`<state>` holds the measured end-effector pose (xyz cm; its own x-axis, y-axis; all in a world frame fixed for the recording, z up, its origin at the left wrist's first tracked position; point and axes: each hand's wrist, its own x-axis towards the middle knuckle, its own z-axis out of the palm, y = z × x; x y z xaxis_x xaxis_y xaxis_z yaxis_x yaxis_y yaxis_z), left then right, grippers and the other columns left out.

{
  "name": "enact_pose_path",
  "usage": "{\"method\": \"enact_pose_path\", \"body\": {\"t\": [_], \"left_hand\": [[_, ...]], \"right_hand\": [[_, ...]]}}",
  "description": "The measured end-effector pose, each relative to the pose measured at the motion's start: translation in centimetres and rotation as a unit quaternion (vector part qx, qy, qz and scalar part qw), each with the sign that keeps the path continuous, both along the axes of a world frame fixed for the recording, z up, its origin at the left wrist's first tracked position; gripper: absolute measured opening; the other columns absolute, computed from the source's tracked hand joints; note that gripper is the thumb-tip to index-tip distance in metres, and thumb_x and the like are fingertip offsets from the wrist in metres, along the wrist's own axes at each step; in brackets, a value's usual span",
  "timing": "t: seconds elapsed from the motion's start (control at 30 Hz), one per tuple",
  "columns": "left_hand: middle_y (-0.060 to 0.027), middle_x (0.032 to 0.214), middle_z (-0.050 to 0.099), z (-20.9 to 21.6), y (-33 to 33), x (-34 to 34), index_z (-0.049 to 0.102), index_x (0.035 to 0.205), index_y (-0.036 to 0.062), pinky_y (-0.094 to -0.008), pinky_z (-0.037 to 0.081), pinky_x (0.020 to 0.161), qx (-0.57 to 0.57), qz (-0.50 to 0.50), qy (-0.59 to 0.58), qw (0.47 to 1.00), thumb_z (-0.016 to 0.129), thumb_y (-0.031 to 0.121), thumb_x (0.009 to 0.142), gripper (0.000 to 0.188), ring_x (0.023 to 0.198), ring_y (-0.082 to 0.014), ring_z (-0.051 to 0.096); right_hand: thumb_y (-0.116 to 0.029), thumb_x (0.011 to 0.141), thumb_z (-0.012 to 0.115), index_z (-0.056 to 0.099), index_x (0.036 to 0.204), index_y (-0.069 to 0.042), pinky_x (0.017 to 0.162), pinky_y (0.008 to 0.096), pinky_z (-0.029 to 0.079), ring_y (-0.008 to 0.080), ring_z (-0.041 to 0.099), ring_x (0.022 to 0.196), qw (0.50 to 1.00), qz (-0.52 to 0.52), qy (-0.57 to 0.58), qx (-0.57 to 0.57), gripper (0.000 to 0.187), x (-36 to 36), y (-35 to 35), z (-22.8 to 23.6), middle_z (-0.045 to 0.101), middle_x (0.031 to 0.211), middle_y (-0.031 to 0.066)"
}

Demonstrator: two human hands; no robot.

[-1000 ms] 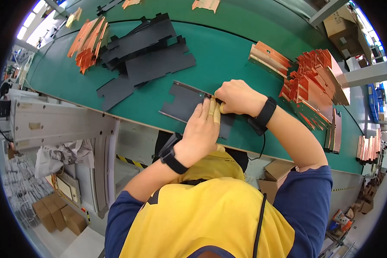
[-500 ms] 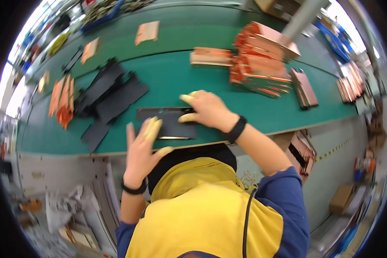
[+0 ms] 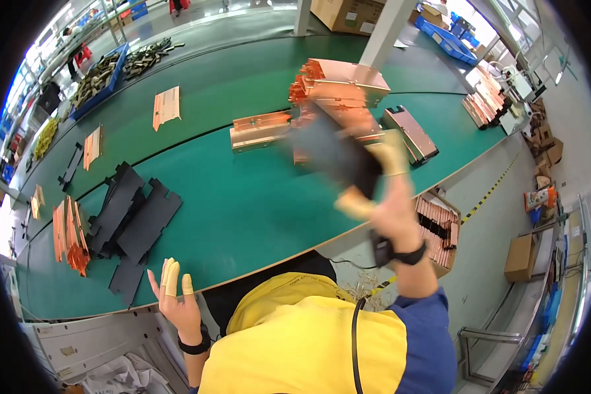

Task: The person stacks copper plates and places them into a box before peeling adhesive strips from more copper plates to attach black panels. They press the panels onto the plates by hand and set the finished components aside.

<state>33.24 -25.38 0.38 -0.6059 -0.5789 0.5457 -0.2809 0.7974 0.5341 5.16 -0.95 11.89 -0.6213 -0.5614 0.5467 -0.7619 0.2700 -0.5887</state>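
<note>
My right hand [image 3: 395, 213], blurred by motion, holds a black rectangular panel [image 3: 328, 144] by its near end between thumb and fingers. The panel is tilted above the table, in front of the stack of copper-coloured metal pieces [image 3: 351, 72] and hides part of it. My left hand [image 3: 179, 307] is raised by the table's front edge with its fingers apart and nothing in it. Both hands wear pale yellow finger covers. Nearest to the left hand is a loose pile of black sheets [image 3: 150, 223].
Copper-coloured strips [image 3: 69, 233] lie left of the black sheets on the green table [image 3: 243, 203]. A black-sided copper piece [image 3: 410, 134] lies right of the stack. Below the table's right edge stands a box of copper pieces [image 3: 435, 220]. A metal post [image 3: 389, 33] rises behind the stack.
My right hand has lifted the black panel off the table and swung it right, toward the copper stack. My left hand has drawn back from the panel's place. The view has turned.
</note>
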Motion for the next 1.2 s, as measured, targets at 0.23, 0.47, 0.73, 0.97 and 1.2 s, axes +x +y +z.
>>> {"method": "enact_pose_path", "body": {"t": [0.23, 0.47, 0.73, 0.97, 1.2], "left_hand": [[-0.0128, 0.109, 0.064, 0.4, -0.5, -4.0, 0.065, 0.102, 0.0015, -0.0493, 0.026, 0.108, -0.007, -0.055, -0.041, 0.998, 0.062, 0.01, 0.084, 0.02, 0.111, -0.0292, 0.056], [-0.0126, 0.108, 0.064, -0.7, -0.7, -4.3, 0.066, 0.1, 0.0031, -0.0488, 0.029, 0.106, 0.02, -0.002, -0.034, 0.999, 0.065, 0.011, 0.081, 0.02, 0.109, -0.0294, 0.058], [-0.0131, 0.103, 0.065, -2.0, -2.6, -3.7, 0.066, 0.095, 0.0025, -0.0459, 0.039, 0.099, 0.041, -0.003, -0.046, 0.998, 0.067, 0.01, 0.077, 0.02, 0.105, -0.0298, 0.059], [-0.0111, 0.098, 0.065, -1.9, -3.4, -2.3, 0.066, 0.092, 0.003, -0.0432, 0.045, 0.093, -0.022, -0.044, -0.028, 0.998, 0.067, 0.01, 0.076, 0.017, 0.102, -0.0284, 0.06], [-0.0112, 0.094, 0.065, -2.2, -3.3, -2.5, 0.066, 0.091, 0.0015, -0.0418, 0.049, 0.087, 0.034, -0.047, 0.016, 0.998, 0.069, 0.007, 0.074, 0.018, 0.095, -0.0288, 0.063]], "right_hand": [[-0.022, 0.06, 0.083, 0.023, 0.141, 0.0, 0.078, 0.0299, 0.049, 0.0214, 0.06, 0.088, 0.911, -0.403, -0.017, 0.083, 0.103, -19.4, 16.0, -5.5, 0.059, 0.107, 0.0166], [-0.028, 0.07, 0.078, 0.043, 0.13, 0.001, 0.09, 0.0335, 0.044, 0.0287, 0.054, 0.112, 0.879, -0.341, 0.052, 0.328, 0.076, -20.6, 12.5, -3.6, 0.052, 0.125, 0.0249], [-0.037, 0.085, 0.057, 0.066, 0.087, -0.008, 0.065, 0.0381, 0.048, 0.0332, 0.059, 0.072, 0.902, 0.101, 0.218, 0.359, 0.031, -6.2, -19.9, 7.2, 0.064, 0.079, 0.0132], [-0.015, 0.076, 0.059, 0.06, 0.078, -0.009, 0.056, 0.0392, 0.051, 0.0278, 0.064, 0.067, 0.828, 0.108, 0.423, 0.352, 0.006, -12.8, -42.4, -8.8, 0.065, 0.077, 0.0112], [-0.009, 0.077, 0.055, 0.062, 0.082, -0.011, 0.053, 0.0391, 0.05, 0.0281, 0.064, 0.063, 0.818, 0.165, 0.437, 0.336, 0.008, -13.5, -43.1, -13.1, 0.063, 0.069, 0.0107]]}}
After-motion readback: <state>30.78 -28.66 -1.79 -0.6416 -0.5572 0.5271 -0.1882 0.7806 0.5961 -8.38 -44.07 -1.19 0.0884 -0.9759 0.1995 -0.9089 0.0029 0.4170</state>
